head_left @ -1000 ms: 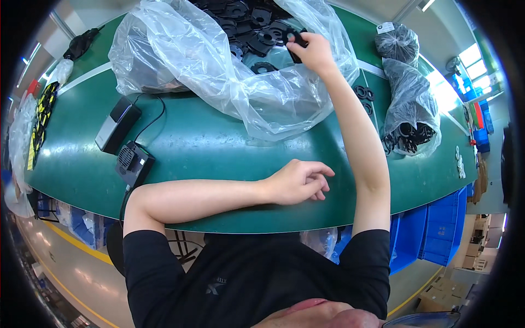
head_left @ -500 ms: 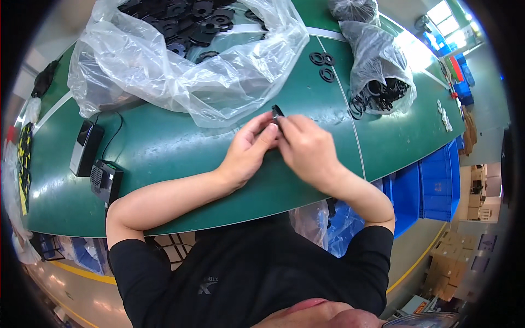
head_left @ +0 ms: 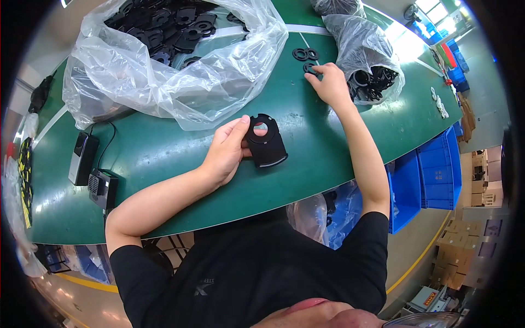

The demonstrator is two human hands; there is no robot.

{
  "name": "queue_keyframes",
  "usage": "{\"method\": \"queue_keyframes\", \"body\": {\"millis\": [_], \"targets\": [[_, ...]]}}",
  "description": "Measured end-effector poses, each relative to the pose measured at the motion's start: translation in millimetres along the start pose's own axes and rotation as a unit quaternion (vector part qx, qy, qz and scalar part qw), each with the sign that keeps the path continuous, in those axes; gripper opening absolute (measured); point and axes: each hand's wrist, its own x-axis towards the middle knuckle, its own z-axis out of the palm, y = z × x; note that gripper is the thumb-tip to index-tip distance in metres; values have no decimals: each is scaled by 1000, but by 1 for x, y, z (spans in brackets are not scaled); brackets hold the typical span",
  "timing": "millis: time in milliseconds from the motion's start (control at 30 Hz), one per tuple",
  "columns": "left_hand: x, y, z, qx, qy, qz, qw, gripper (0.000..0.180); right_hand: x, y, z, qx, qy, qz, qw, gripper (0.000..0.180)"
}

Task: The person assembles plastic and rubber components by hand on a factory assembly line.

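My left hand [head_left: 223, 152] holds a flat black plastic plate [head_left: 268, 148] by its left side, thumb on top. The plate has a round hole at its upper end and a squared lower end. Over to the right, my right hand [head_left: 331, 86] reaches out across the table, thumb and forefinger apart. Its fingertips are at the near one of three loose black rings [head_left: 310, 68], partly covering it; whether they touch it is unclear. The other two black rings [head_left: 299, 54] lie just beyond.
A large clear plastic bag [head_left: 219, 82] of black plates [head_left: 164, 24] spreads across the back left of the green table [head_left: 164, 158]. Another bag [head_left: 353, 41], holding black rings, lies at the right. Two small black devices [head_left: 102, 186] stand left; blue bins [head_left: 437, 172] sit beyond the right edge.
My hands have parted. The right one has let go of the black plate and moved up and right to the loose rings. The left hand now shows the plate face up.
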Motion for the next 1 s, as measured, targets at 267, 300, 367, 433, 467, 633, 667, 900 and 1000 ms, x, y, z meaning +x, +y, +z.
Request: {"method": "queue_keyframes", "body": {"millis": [267,300,367,433,467,633,667,900,1000], "targets": [[4,-4,-4,2,16,4,1000,21,-8,-9,2,96,25,-47,994,15],[3,-2,-3,-3,16,-1,1000,22,-14,-24,-13,159,17,-38,986,14],[4,0,-3,-13,22,-6,1000,23,-32,-47,-36,235,30,-88,968,12],[3,-1,-5,-27,5,-14,1000,26,-55,-75,-57,259,-7,-93,961,11],[2,2,-6,-19,1,-24,1000,30,-67,-85,-64,264,-28,-118,957,10],[2,2,-9,-30,5,-33,999,31,-97,-104,-53,250,-33,-198,947,13],[4,1,-9,-37,2,-33,999,31,-98,-104,-48,223,-13,-230,947,15],[4,-3,-10,-44,-12,-20,999,30,-107,-107,-26,117,-13,-316,941,23],[3,-3,-8,1,-40,-2,999,29,-109,-106,-29,107,-11,-309,945,26]]}}
